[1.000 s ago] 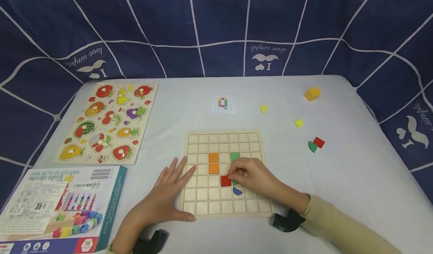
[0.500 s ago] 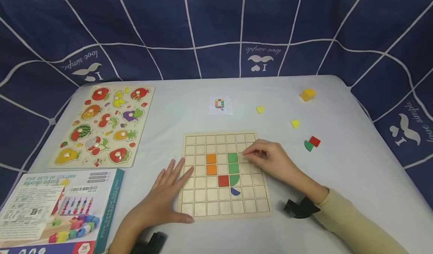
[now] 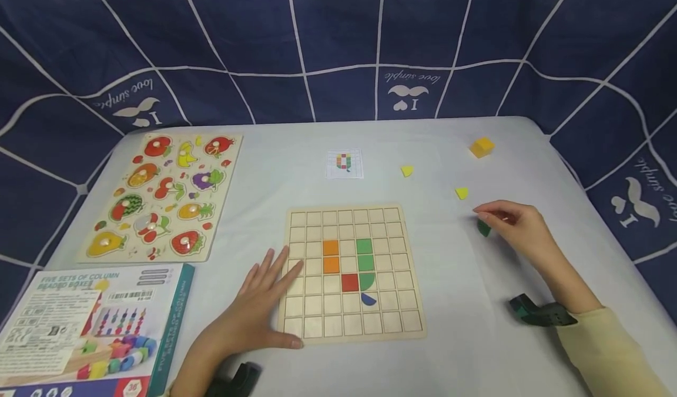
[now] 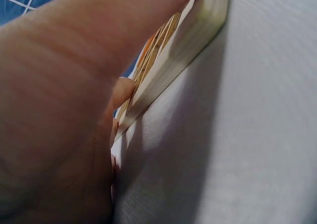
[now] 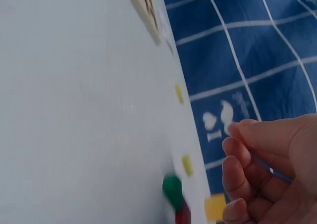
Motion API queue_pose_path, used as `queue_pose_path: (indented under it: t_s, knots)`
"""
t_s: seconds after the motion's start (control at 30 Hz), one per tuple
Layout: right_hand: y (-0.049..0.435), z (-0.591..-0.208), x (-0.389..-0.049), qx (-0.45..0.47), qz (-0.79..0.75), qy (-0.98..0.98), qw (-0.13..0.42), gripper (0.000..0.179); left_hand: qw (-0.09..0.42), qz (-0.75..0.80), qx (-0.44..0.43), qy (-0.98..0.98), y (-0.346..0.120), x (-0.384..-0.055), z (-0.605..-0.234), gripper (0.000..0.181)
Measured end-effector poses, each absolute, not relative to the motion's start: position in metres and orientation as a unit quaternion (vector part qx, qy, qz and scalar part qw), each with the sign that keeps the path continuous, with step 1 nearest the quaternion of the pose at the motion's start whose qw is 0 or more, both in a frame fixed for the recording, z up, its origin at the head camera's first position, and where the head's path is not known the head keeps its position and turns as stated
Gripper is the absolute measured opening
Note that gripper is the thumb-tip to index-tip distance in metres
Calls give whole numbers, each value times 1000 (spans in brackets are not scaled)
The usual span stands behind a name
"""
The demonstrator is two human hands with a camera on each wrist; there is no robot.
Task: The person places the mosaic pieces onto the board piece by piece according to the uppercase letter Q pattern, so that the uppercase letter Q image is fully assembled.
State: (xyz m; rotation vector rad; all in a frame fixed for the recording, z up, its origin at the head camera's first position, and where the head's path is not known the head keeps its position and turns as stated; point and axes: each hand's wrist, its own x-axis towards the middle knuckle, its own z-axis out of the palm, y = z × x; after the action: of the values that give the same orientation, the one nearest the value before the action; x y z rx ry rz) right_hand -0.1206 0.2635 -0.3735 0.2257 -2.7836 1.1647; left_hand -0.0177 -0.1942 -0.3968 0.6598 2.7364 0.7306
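Note:
My left hand (image 3: 251, 312) rests with spread fingers along the left edge of a wooden grid board (image 3: 312, 326); its thumb lies at the lower left corner. On the board are two orange squares (image 3: 330, 265), two green squares (image 3: 365, 262), a red square (image 3: 349, 282), a green quarter-circle (image 3: 366, 281) and a blue half-circle (image 3: 368, 299). My right hand (image 3: 520, 226) hovers right of the board, fingers loosely bent and holding nothing. Close below it are a loose green quarter-circle (image 5: 172, 190) and a red square (image 5: 183, 215); the head view hides that red piece behind the hand.
Two yellow pieces (image 3: 462, 193) and a yellow-orange block (image 3: 482, 147) lie at the right back. Behind the board is a small pattern card (image 3: 344, 164). A fruit puzzle board (image 3: 164, 197) and a beaded-toy box (image 3: 100, 326) occupy the left side.
My right hand has travelled from the middle of the grid board rightward to over the loose green and red pieces, uncovering the green pieces on the board. The left hand stays on the board's edge.

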Motion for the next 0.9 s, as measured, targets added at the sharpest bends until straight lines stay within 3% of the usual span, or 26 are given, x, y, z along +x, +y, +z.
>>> queue_pose_path:
  t_s: [0.33, 0.9]
  knots:
    - [286, -389, -116, 77, 368, -926, 34, 20, 125, 247, 223, 935, -194, -18, -396, 125]
    - [276, -399, -118, 124, 300, -941, 98, 22, 129, 241, 219, 937, -194, -20, -395, 127]
